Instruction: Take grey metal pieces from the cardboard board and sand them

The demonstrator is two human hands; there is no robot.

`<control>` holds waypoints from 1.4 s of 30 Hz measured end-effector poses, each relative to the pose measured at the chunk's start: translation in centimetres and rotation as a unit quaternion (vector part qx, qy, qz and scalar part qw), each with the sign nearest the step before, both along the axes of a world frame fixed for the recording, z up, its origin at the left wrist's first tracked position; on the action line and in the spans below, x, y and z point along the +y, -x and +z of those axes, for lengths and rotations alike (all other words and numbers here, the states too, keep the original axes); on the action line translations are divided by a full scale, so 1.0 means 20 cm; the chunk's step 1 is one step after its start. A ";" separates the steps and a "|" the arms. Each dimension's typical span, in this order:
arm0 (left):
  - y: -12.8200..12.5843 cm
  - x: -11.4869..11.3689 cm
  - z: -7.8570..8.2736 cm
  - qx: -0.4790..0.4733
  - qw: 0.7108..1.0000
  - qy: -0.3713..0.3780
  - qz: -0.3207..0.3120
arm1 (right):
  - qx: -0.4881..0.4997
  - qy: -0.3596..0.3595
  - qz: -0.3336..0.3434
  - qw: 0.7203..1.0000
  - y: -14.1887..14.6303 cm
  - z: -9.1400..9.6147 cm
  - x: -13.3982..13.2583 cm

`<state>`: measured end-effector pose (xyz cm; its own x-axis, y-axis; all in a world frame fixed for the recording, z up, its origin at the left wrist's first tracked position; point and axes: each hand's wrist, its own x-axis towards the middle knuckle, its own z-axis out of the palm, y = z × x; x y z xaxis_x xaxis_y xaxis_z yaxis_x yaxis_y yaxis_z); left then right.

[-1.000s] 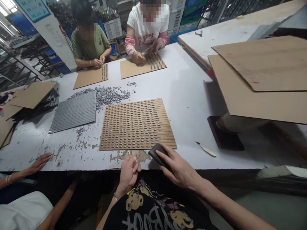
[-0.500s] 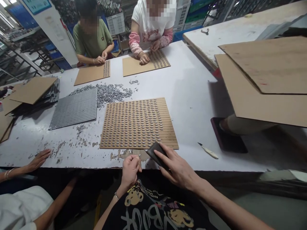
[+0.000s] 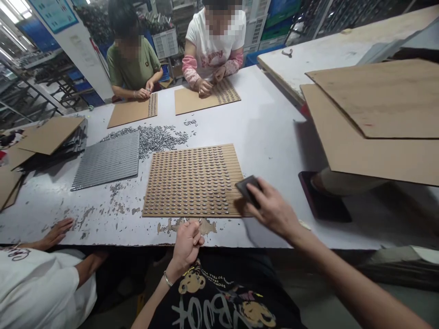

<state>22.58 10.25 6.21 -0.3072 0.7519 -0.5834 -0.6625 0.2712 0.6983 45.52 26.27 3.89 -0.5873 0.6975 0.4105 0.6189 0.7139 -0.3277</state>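
My right hand (image 3: 274, 208) grips a dark, flat rectangular block (image 3: 247, 189), holding it over the right edge of a brown board (image 3: 236, 157). Rows of small silvery, pointed oval pieces cover most of this board, while bare lined strips show along its right side. Close to the table edge, below the board, my left hand (image 3: 188, 237) is closed with its fingers curled together. Whatever lies between its fingertips is too small to make out.
A heap of loose metal pieces (image 3: 154, 139) lies behind a grey ridged board (image 3: 106, 160). Two people work on boards across the table (image 3: 270, 119); another person's hand (image 3: 60, 232) rests at left. Cardboard sheets (image 3: 370, 153) and a dark phone-like slab (image 3: 320, 201) are on the right.
My right hand has carried the dark block up and right from the board's lower edge to its right side. The pale-handled knife is now mostly covered by my right arm. My left hand stays near the same spot.
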 end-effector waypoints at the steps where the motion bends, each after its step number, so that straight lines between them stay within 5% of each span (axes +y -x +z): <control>1: 0.00 0.01 0.00 0.018 1.000 -0.003 -0.001 | -0.012 -0.005 -0.049 0.999 -0.02 -0.01 0.12; 5: -0.04 0.02 0.01 0.107 0.994 0.007 -0.008 | -0.059 0.018 -0.204 0.977 -0.06 -0.02 0.52; 9: -0.06 0.02 -0.02 0.170 0.985 0.019 -0.013 | -0.054 0.041 -0.253 0.965 -0.04 0.03 0.64; 12: -0.07 0.02 -0.07 0.197 0.980 0.022 -0.016 | 0.051 0.055 -0.187 0.979 0.05 0.06 0.46; 14: -0.09 0.02 -0.10 0.202 0.979 0.012 -0.033 | 0.130 0.176 -0.075 0.973 0.13 0.07 0.24; 17: -0.13 0.04 -0.10 0.212 0.972 -0.005 -0.104 | 0.176 0.418 0.078 0.888 0.24 0.04 -0.12; 20: -0.17 0.04 -0.08 0.251 0.957 -0.005 -0.142 | 0.235 0.499 0.065 0.832 0.30 0.01 -0.34; 25: -0.21 0.04 -0.11 0.286 0.949 -0.030 -0.132 | 0.346 0.550 -0.039 0.759 0.35 0.00 -0.45; 30: -0.19 0.05 -0.15 0.306 0.944 -0.027 -0.119 | 0.375 0.505 -0.049 0.776 0.32 0.00 -0.34; 36: -0.07 0.02 -0.21 0.380 0.919 -0.037 -0.098 | 0.187 0.331 -0.067 0.922 0.24 -0.05 0.06; 42: -0.03 0.02 -0.26 0.392 0.912 -0.043 -0.113 | 0.055 0.315 -0.100 0.942 0.32 -0.06 0.17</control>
<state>23.27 10.64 0.97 -0.4371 0.8798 -0.1871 0.1155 0.2612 0.9584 39.21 29.70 2.67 -0.3967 0.9152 -0.0705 0.6572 0.2296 -0.7179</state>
